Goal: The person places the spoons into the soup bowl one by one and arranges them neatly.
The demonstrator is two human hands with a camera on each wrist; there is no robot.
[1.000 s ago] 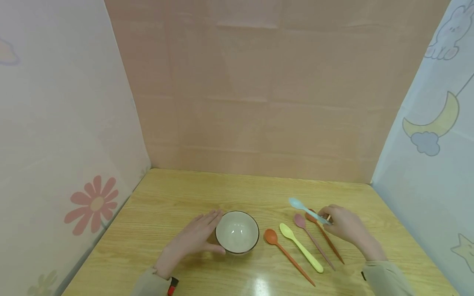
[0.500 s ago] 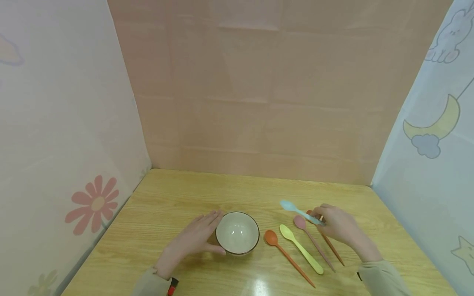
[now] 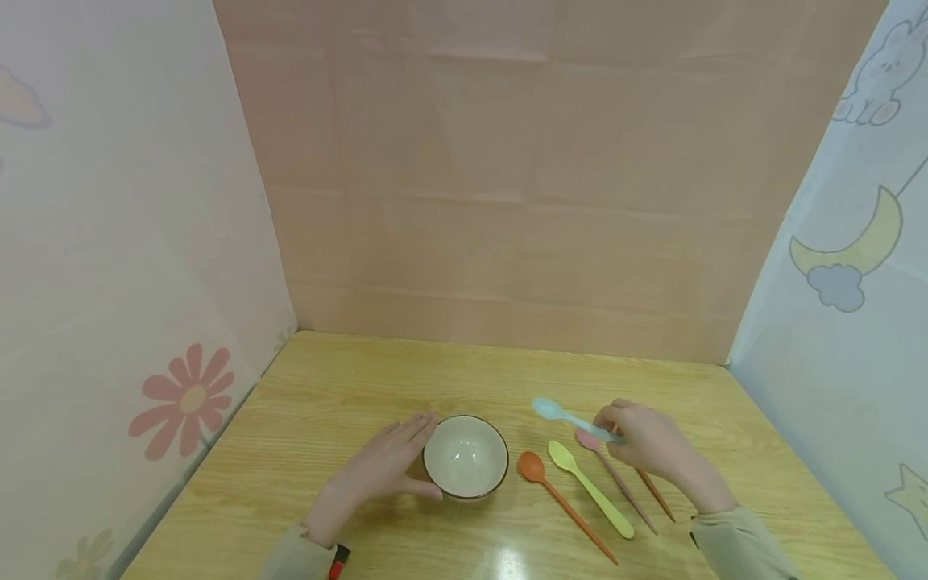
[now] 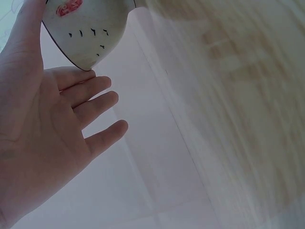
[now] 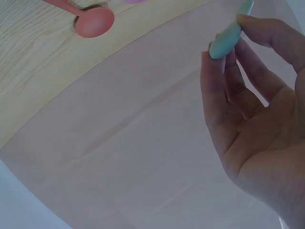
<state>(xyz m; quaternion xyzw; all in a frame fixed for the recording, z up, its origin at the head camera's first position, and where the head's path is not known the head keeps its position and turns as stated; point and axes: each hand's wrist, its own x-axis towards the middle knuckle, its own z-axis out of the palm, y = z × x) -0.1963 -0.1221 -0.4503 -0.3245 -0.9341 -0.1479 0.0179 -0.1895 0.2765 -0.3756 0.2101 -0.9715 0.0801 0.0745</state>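
A pale bowl with a dark rim (image 3: pixel 466 457) stands on the wooden table. My left hand (image 3: pixel 384 463) rests against its left side, fingers extended and thumb near the front. In the left wrist view, the fingertips (image 4: pixel 102 85) meet the edge of the bowl, whose outside carries small painted marks. My right hand (image 3: pixel 648 439) pinches the handle end of a light blue spoon (image 3: pixel 548 408), thumb on one side and fingers on the other. The spoon's head points left, toward the bowl, above the table. The handle tip shows in the right wrist view between thumb and fingers.
Between the bowl and my right hand lie an orange spoon (image 3: pixel 532 466), a yellow spoon (image 3: pixel 594 491) and a pink spoon (image 3: pixel 623 483). A red-brown spoon (image 3: pixel 656 495) is partly covered by my right hand. Cloth walls (image 3: pixel 507 201) border the table (image 3: pixel 377 370) behind and at both sides.
My right hand has carried the light blue spoon leftward, from above the red-brown spoon to over the pink one, nearer the bowl. The left hand and bowl have stayed in place.
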